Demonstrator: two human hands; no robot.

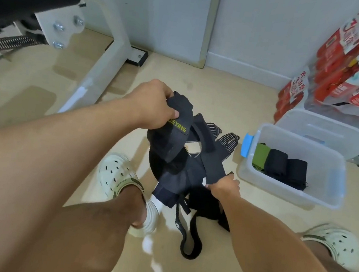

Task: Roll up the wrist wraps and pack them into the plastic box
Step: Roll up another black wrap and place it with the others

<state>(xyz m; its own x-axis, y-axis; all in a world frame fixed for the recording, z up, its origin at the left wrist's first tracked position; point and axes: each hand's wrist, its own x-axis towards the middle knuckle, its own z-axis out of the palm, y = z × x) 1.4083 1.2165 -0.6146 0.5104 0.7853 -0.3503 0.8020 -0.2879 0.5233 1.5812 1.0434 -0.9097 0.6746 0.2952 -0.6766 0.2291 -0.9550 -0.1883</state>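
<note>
My left hand (153, 104) grips the top end of a dark wrist wrap (174, 133) with yellow-green lettering, held above the floor. My right hand (224, 185) pinches the lower end of a dark strap (208, 153) that runs up toward the left hand. Under them lies a heap of several black and striped wraps (188, 196) on the floor between my feet. To the right stands the clear plastic box (316, 199), open, with a blue latch. Inside it lie three rolled wraps: one green (261, 154) and two black (286, 169).
The box lid (325, 127) leans behind the box. Shrink-wrapped packs of bottles (354, 67) are stacked at the right against the wall. A white gym machine frame (106, 62) with a black pad stands at the left. My white clogs (120, 180) flank the heap.
</note>
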